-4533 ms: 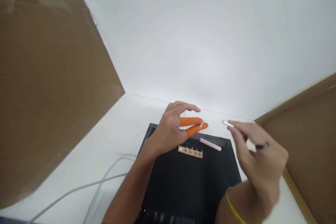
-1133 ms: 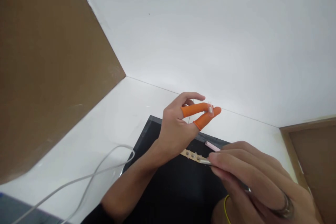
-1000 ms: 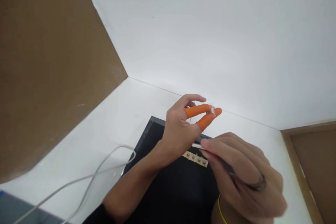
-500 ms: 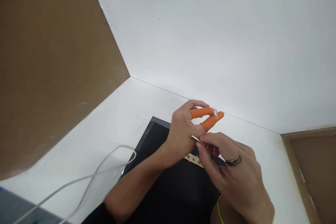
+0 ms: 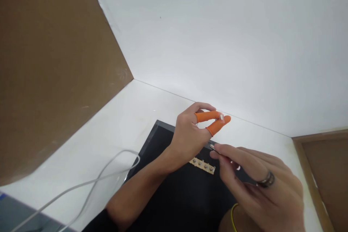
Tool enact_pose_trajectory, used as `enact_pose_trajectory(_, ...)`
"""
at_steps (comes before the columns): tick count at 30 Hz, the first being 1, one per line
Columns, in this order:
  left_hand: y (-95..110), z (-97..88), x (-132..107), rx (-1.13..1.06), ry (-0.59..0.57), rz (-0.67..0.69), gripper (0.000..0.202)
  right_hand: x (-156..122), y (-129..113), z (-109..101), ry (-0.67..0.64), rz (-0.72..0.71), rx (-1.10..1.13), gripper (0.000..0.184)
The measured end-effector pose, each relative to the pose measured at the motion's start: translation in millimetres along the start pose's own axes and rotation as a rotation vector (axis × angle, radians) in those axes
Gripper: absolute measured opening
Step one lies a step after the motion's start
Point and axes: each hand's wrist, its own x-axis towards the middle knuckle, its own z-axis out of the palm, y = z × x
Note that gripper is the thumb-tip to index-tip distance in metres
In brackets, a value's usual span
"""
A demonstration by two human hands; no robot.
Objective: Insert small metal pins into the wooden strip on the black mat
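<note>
Between the orange-covered thumb and index finger of the left hand (image 5: 189, 130) sits a small clear piece (image 5: 222, 117), pinched near the fingertips and held up off the surface below, with a pale patch showing on it; the two orange finger covers (image 5: 207, 116) reach down to rolled edges, while the other fingers of that hand curl loosely above, bare; just below and to the right, the right hand (image 5: 266, 185) grips a slim tool (image 5: 212, 147) between thumb and forefinger, its pale tip poking out toward the left hand, near the clear piece but apart from it; most of the tool is hidden by the fingers, so its full shape cannot be told; a dark ring (image 5: 266, 180) circles one finger of the right hand, and a yellow band (image 5: 233, 217) goes round that wrist; under the hands, a tan strip (image 5: 202, 165) lies at a slant on a black board (image 5: 179, 195), bearing a row of small clear bits, its left end hidden behind the left hand; a dark sleeve (image 5: 100, 221) covers part of the left arm; further left, a grey cable (image 5: 92, 181) loops across the white surface (image 5: 152, 108); brown panels (image 5: 54, 61) flank a white wall (image 5: 217, 43) behind
</note>
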Motion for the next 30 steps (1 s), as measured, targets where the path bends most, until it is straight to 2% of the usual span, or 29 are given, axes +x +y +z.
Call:
enact_pose_trajectory(4, 0, 0.5, 0, -0.004, 0.004, 0.019, 0.004, -6, 2, -11, -0.027, 0.027, -0.049, 0.015)
enact_pose_trajectory(11, 1, -1.0, 0, -0.003, 0.011, 0.004, 0.004, -11, 6, -12, 0.05, 0.108, -0.005, 0.015)
enact_pose_trajectory(16, 0, -1.8, -1, 0.016, -0.008, 0.076, 0.002, -17, 13, -15, 0.035, 0.229, -0.085, 0.012)
enact_pose_trajectory(21, 1, -4.2, 1, 0.051, -0.03, 0.159, 0.003, -21, 21, -22, 0.033, 0.325, -0.154, 0.02)
enact_pose_trajectory(24, 1, -5.9, 2, 0.068, -0.053, 0.208, 0.004, -21, 22, -30, -0.07, 0.235, -0.17, 0.017)
enact_pose_trajectory(27, 0, -6.9, 4, 0.07, -0.068, 0.278, 0.004, -23, 23, -40, -0.335, -0.006, 0.016, 0.026)
enact_pose_trajectory(28, 0, -7.3, 4, 0.069, -0.073, 0.298, 0.003, -24, 24, -42, -0.377, -0.064, 0.066, 0.032)
enact_pose_trajectory(29, -1, -7.9, 4, 0.07, -0.081, 0.318, 0.004, -26, 25, -43, -0.363, -0.09, 0.072, 0.038)
enact_pose_trajectory(30, -1, -8.7, 5, 0.076, -0.087, 0.341, 0.004, -27, 25, -44, -0.293, -0.071, 0.025, 0.042)
